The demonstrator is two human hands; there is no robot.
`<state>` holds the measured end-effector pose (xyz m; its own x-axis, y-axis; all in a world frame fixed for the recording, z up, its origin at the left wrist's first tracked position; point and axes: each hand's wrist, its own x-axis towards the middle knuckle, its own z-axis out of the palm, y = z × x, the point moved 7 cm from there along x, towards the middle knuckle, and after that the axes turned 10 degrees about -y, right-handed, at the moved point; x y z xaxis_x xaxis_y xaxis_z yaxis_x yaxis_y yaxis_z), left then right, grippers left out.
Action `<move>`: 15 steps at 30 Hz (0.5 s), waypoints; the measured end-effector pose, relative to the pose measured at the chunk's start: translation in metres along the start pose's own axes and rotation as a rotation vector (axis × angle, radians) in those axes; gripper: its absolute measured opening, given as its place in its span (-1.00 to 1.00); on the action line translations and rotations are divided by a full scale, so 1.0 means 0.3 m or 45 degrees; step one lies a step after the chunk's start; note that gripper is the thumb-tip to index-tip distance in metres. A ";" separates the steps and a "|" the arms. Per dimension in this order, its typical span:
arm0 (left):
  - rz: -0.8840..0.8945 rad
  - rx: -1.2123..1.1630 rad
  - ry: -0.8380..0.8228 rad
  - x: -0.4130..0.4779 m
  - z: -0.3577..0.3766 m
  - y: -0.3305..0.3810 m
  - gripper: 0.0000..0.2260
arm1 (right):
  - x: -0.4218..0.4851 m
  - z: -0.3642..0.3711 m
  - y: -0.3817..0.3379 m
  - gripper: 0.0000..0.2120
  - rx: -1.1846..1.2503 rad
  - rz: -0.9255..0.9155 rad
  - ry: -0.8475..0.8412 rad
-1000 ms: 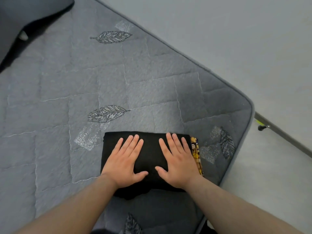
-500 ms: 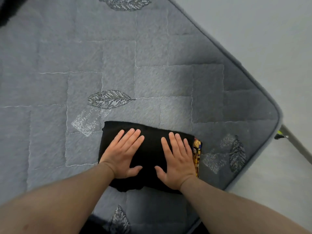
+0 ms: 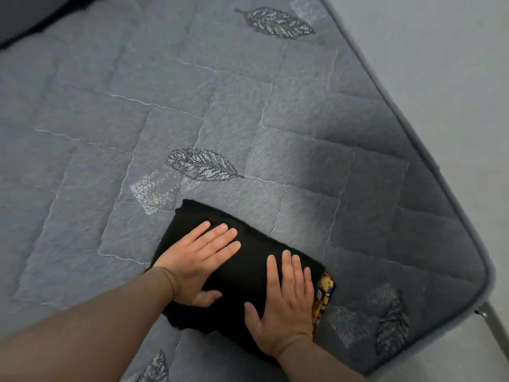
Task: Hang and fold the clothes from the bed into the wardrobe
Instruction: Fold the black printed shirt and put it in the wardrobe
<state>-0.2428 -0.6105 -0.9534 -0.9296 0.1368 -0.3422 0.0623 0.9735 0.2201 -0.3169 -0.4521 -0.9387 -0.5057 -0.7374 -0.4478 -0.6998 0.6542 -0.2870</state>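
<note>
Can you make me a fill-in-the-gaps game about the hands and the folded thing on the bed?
1. The left hand and the right hand lie flat on a folded garment whose colour is ____.
2. The grey mattress has stitched pictures of ____ on it.
3. A bit of yellow print peeks out of the garment next to the ____ hand.
Missing words: black; leaves; right.
</note>
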 end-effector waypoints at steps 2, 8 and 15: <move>0.005 0.015 0.015 -0.002 0.000 0.000 0.05 | -0.001 0.004 0.000 -0.10 -0.012 0.007 -0.015; 0.014 0.032 0.086 -0.013 -0.002 0.001 0.03 | -0.002 0.010 0.004 -0.10 -0.027 0.004 0.018; -0.158 -0.087 0.352 -0.052 -0.062 -0.007 -0.19 | -0.017 -0.002 0.002 -0.12 -0.001 -0.032 0.095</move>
<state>-0.2353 -0.6180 -0.9316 -0.9927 -0.0465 -0.1110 -0.0738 0.9638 0.2562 -0.3151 -0.4481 -0.9362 -0.5241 -0.7641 -0.3760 -0.7133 0.6351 -0.2964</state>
